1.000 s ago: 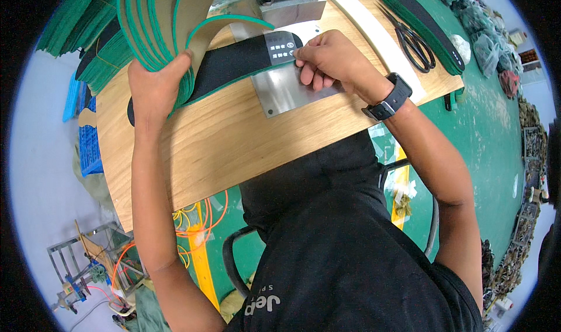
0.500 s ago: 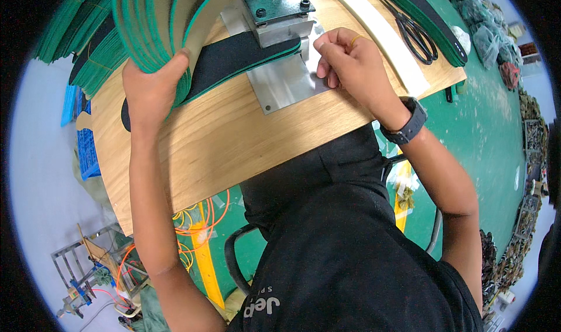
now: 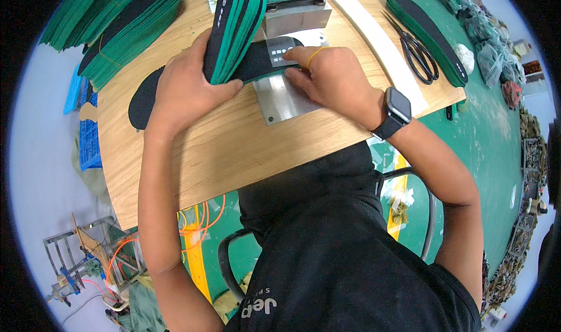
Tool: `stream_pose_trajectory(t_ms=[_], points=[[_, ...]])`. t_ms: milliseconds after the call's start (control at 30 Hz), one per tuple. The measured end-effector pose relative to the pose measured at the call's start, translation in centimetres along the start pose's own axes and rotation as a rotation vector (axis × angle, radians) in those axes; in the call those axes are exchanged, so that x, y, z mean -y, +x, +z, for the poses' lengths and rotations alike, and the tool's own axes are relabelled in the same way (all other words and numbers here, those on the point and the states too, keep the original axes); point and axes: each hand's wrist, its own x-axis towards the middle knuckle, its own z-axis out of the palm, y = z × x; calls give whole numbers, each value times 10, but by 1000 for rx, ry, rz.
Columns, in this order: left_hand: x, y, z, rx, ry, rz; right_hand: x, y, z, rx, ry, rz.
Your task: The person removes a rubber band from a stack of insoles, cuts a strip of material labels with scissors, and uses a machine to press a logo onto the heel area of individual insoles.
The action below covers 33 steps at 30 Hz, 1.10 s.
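My left hand (image 3: 184, 92) is wrapped round a folded-up bunch of green-edged black insoles (image 3: 238, 31), keeping it raised above the table. Under that bunch a black insole (image 3: 145, 101) lies flat, its far right end over a shiny metal plate (image 3: 286, 101). A small see-through film with white print (image 3: 279, 52) rests on that end. The fingers of my right hand (image 3: 342, 80) are closed at the film's right edge, index finger and thumb close together. Just behind stands a metal press block (image 3: 295, 21) with bolts on its upper plate.
Banded stacks of green and black insoles (image 3: 131, 31) stand at the back left of the wooden table (image 3: 204, 168). On the right lie a curved white strip (image 3: 383, 51), black scissors (image 3: 416, 57) and another insole bundle (image 3: 426, 37). A blue crate (image 3: 89, 142) is beyond the left edge.
My left hand has turned the insole bunch, so black printed tops show instead of beige undersides. My right hand has come left onto the insole's end, where the printed film now shows.
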Motion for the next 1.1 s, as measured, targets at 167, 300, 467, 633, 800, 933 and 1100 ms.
stream_pose_trajectory(t_ms=[167,300,467,633,800,933,1100], points=[[5,5,9,-43,116,200,-17,11,8,26,102,119],[-1,4,7,1,150,111,-20,10,5,-131,166,135],[1,7,0,107,88,82,-24,-9,-9,-304,158,214],[9,5,-4,75,6,119,-16,-15,-15,-336,110,267],[8,1,-6,-12,-341,-60,-7,-7,-3,-327,33,85],[21,-6,-11,-168,-376,-200,-6,-4,0,-165,-47,12],[26,-11,-10,-314,-457,-177,-4,0,12,-32,-120,-62]])
